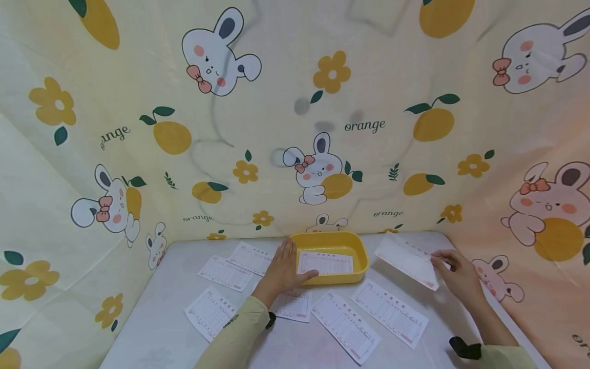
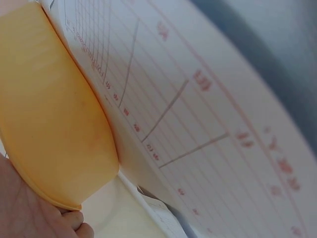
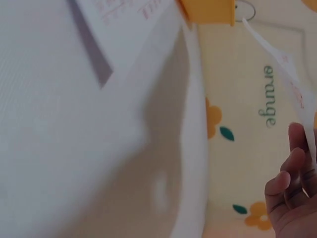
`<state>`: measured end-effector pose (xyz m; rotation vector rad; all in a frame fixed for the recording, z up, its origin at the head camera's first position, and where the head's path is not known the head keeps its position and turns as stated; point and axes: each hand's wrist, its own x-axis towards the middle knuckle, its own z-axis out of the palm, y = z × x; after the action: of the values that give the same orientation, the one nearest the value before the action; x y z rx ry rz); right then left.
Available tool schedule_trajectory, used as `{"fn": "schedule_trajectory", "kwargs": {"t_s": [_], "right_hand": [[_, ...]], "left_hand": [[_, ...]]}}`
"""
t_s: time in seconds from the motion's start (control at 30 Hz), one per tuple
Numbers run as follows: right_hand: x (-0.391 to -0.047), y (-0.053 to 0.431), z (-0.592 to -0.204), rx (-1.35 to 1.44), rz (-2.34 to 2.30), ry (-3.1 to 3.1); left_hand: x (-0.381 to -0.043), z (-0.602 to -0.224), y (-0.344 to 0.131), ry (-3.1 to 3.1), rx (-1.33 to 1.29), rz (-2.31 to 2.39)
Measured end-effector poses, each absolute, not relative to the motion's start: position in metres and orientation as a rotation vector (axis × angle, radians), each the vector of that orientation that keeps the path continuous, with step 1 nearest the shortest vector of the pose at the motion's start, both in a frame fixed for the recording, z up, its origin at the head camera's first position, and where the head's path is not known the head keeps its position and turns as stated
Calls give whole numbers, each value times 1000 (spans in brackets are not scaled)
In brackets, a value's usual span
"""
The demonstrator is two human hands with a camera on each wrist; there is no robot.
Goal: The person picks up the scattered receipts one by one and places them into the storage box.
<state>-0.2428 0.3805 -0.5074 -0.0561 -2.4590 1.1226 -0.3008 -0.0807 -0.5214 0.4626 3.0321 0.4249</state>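
Left hand (image 1: 283, 271): on the left end of the yellow tray (image 1: 341, 280), fingers fairly straight against that end, thumb spread out over the front rim. Looks like a brace so a light tray doesn't skate; not lifting it as far as I can tell.

Right hand (image 1: 456, 274): thumb and index pinched on one end of a paper slip (image 1: 407, 260), the rest of the fingers curled. Slip is up off the table (image 1: 156, 289), tilted, just right of the tray. End pinch probably keeps most of the sheet free.

One tray slip (image 1: 324, 263) lies flat inside, printed side up. Loose slips (image 1: 389, 313) are fanned over the table in front and left; the two at back left touch or overlap. Spread probably makes singles easier to pick.

Writing: slips carry a ruled grid, a heading line and reddish characters, too small or blurred to read. Left wrist view shows dark slanted strokes across one grid. Backdrop cloth (image 1: 332, 113) reads "orange" in script, repeated. No brand visible.
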Motion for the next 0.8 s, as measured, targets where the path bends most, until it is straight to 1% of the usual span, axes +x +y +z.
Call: {"fn": "schedule_trajectory", "kwargs": {"t_s": [0.43, 0.8], "right_hand": [[-256, 347, -496, 9, 1206, -2475], [-272, 316, -495, 150, 1226, -2445]], "left_hand": [[-302, -521, -80, 3038, 455, 399], [-303, -523, -79, 3035, 440, 397]]}}
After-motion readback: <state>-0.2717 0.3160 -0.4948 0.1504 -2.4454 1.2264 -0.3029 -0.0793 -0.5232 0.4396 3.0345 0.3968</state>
